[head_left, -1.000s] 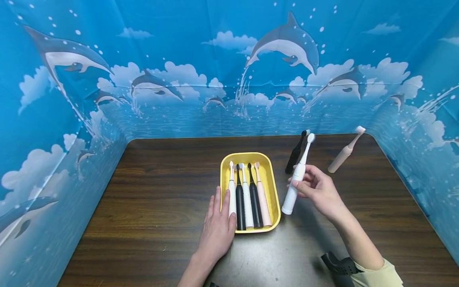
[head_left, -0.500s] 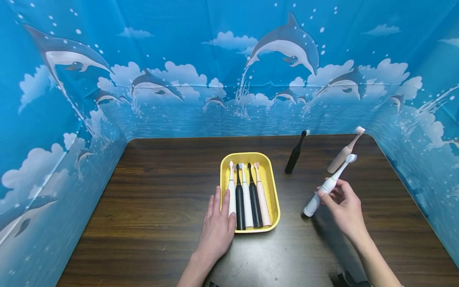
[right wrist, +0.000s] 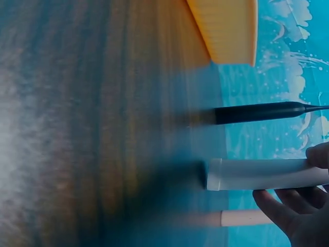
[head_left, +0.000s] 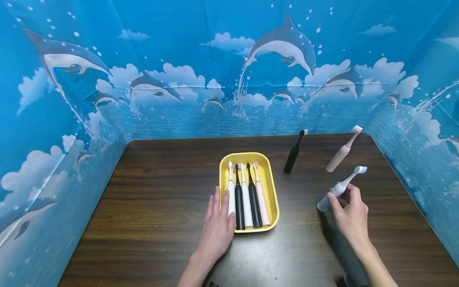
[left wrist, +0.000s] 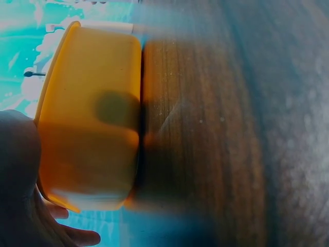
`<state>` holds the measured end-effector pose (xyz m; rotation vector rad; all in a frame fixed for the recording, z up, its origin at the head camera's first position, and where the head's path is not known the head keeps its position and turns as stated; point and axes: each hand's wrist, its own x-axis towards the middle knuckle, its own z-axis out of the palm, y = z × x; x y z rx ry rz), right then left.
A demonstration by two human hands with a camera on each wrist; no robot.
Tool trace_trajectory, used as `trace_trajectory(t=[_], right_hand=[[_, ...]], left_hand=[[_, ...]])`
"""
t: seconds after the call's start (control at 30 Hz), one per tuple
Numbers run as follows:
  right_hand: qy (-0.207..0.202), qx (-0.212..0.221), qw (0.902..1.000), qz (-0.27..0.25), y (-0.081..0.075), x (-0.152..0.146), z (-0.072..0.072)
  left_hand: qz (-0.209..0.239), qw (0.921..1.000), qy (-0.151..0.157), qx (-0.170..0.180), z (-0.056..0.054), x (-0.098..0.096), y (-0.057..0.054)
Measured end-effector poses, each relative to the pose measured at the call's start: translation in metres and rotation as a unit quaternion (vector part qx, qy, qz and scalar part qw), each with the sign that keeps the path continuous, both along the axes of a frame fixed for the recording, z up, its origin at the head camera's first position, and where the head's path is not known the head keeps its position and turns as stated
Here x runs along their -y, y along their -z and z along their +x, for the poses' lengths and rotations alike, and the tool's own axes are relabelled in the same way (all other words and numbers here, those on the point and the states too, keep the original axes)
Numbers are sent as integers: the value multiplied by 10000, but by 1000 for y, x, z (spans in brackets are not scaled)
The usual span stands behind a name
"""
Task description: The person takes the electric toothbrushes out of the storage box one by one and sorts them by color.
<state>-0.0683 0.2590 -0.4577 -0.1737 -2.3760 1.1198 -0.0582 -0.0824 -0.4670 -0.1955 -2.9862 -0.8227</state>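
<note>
My right hand [head_left: 353, 217] pinches a white electric toothbrush [head_left: 337, 191] by its handle, between thumb and fingers. The brush stands nearly upright, head up; whether its base touches the table I cannot tell. In the right wrist view, the white handle [right wrist: 262, 174] lies between a black electric toothbrush [right wrist: 259, 112] and a pink one [right wrist: 244, 218]. My left hand [head_left: 216, 227] rests with straight fingers along the left rim of a yellow tray [head_left: 274, 199]. Several white, black and pink electric toothbrushes lie side by side in the tray. The left wrist view shows the tray's side wall [left wrist: 92, 113].
Behind the right hand, a black toothbrush [head_left: 292, 157] and a pink one [head_left: 340, 155] stand upright on the dark wooden table [head_left: 161, 191]. A blue dolphin-print curtain [head_left: 179, 115] encloses the table's back and sides.
My right hand has carried the white toothbrush rightward, away from the tray and the black toothbrush, to a spot in front of the pink one. The left hand stays at the tray.
</note>
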Motion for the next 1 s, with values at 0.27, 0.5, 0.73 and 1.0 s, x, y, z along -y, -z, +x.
trace_trajectory(t=[0.27, 0.5, 0.73, 1.0], right_hand=[[-50, -100, 9998, 152, 6, 2, 1], [-24, -195, 9998, 47, 7, 6, -1], [78, -240, 9996, 108, 10, 8, 0], [281, -477, 9982, -211, 4, 13, 3]], left_hand=[[6, 9999, -62, 103, 0, -1, -1], [8, 9998, -104, 189, 0, 0, -3], [2, 9999, -91, 117, 0, -1, 0], [10, 9998, -80, 155, 0, -1, -2]])
